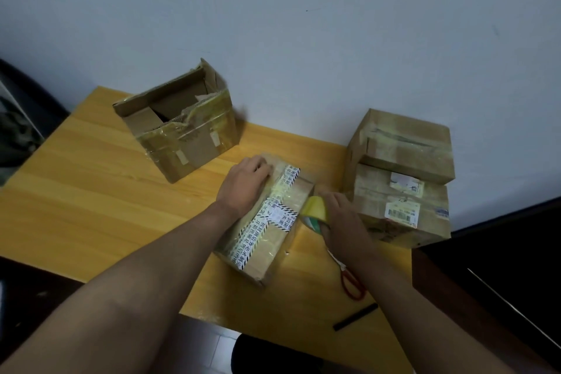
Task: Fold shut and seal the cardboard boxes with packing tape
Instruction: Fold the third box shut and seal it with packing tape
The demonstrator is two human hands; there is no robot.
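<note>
A closed cardboard box (267, 240) with printed white tape lies in the middle of the wooden table (91, 191). My left hand (243, 184) presses flat on its far top. My right hand (343, 218) grips a yellowish roll of packing tape (315, 209) at the box's right edge. An open box (182, 127) with raised flaps stands at the back left. Two closed taped boxes are stacked at the right, the upper one (403, 143) on the lower one (400, 206).
Red-handled scissors (352, 282) lie on the table partly under my right forearm. A black stick-like object (355, 316) rests near the front edge. A wall runs behind the table; dark furniture stands at the left and right.
</note>
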